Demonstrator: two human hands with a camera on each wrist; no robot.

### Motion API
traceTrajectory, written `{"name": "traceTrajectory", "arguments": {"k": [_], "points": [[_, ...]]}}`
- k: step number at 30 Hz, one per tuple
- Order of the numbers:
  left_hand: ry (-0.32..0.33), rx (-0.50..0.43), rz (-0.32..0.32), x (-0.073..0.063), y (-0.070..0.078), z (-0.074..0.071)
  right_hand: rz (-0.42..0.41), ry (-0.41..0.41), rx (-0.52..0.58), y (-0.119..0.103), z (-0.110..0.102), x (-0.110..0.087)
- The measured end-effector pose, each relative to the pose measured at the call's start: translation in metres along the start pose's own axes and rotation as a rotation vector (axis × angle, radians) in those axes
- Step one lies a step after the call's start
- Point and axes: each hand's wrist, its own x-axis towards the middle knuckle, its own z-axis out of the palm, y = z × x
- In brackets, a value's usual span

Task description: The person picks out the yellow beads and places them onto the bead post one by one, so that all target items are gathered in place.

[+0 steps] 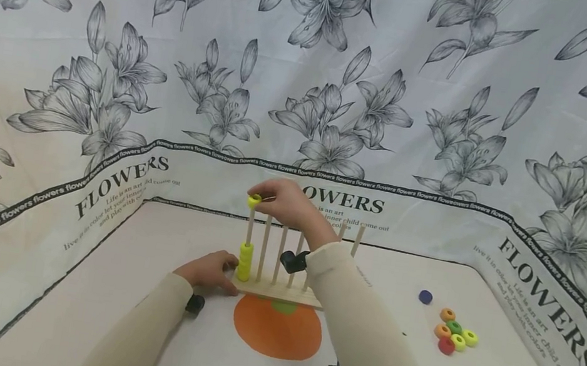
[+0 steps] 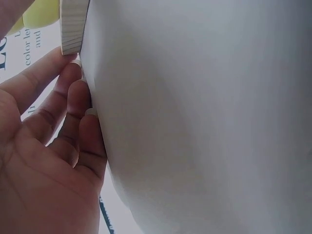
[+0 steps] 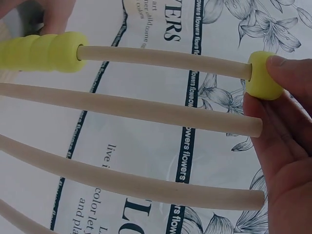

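Note:
A wooden peg stand (image 1: 277, 292) has a row of upright pegs on a flat base. Several yellow beads (image 1: 244, 262) are stacked low on its leftmost peg. My right hand (image 1: 285, 202) pinches another yellow bead (image 3: 264, 75) between thumb and fingers at the top of that peg. In the right wrist view the peg's tip enters this bead's hole. My left hand (image 1: 209, 270) grips the left end of the base, thumb in front and fingers behind. In the left wrist view its fingertips (image 2: 70, 56) touch the end of the wood, beside the yellow beads at the corner.
On the right of the table lie a blue bead (image 1: 425, 297), a red bead (image 1: 446, 345), a green bead (image 1: 454, 327), two orange beads (image 1: 447, 315) and two yellow beads (image 1: 469, 338). A flower-printed cloth (image 1: 338, 114) hangs behind. An orange print (image 1: 277, 332) marks the table cover.

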Motion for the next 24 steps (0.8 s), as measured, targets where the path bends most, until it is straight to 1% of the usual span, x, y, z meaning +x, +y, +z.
{"name": "traceTrajectory", "arguments": {"k": [5,9,13,18,24], "points": [[0.004,0.015,0.001,-0.0019,-0.0023,0.0007,0.006,-0.006,-0.026,0.0005,0.0042,0.0009],[-0.008,0.017,-0.001,-0.0029,-0.0024,0.0015,0.020,-0.014,-0.044,0.0000,0.0067,0.0003],[-0.013,0.009,-0.005,-0.0011,0.0008,0.0011,0.023,-0.024,-0.061,0.0009,0.0054,-0.0007],[-0.003,0.011,-0.004,0.0004,0.0009,0.0015,0.008,-0.029,-0.079,0.0017,0.0051,-0.0003],[-0.003,0.011,-0.007,-0.0029,0.0032,0.0000,0.009,-0.028,-0.081,-0.0004,0.0048,-0.0002]]}}
